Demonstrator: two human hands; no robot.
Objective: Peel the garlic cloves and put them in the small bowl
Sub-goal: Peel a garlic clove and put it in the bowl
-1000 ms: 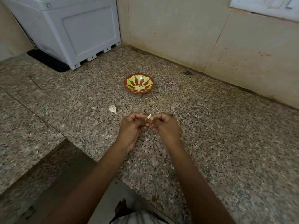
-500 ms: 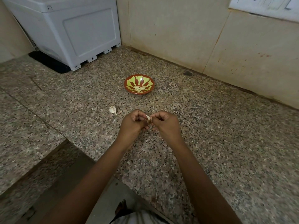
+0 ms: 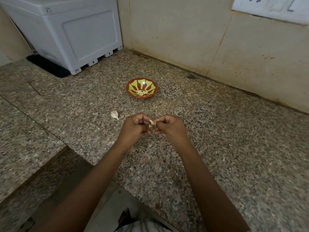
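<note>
pinching one garlic clove (image 3: 151, 122) at frame centre, left hand (image 3: 133, 128) and right hand (image 3: 168, 127) work its skin loose; small bowl (image 3: 141, 88) above holds peeled cloves; an unpeeled clove (image 3: 114, 114) waits at left.

speckled granite counter (image 3: 217, 131), glossy glazed bowl (image 3: 132, 92)

Turned the clove (image 3: 151, 122) a bit betw. L hand (image 3: 133, 127) & R hand (image 3: 169, 126); more white showed lower down.

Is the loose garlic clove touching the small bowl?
Apart. The head view shows bare counter between the loose garlic clove and the small bowl.
</note>
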